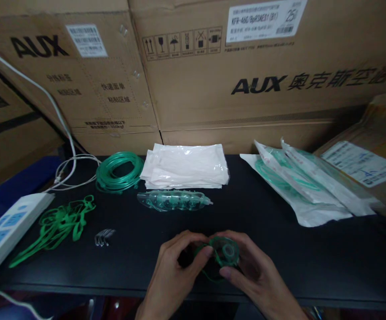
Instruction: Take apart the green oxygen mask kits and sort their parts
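Observation:
Near the table's front edge, my right hand (251, 262) grips a clear green oxygen mask (228, 251) by its rim, thumb below and fingers behind. A thin green elastic strap (209, 276) hangs from the mask's left side and loops under it. My left hand (182, 262) pinches this strap at the mask's edge between thumb and forefinger. Behind the hands lies a nested stack of green masks (174, 200). To the left are a tangle of green elastic straps (62, 220) and several small bent metal strips (103, 238).
A coil of green tubing (119, 171) and white packets in clear plastic (186, 164) lie at the back. On the right are pouches holding green tubing (303, 182). A white power strip (9, 235) is at left. Large cardboard boxes (193, 98) wall the back.

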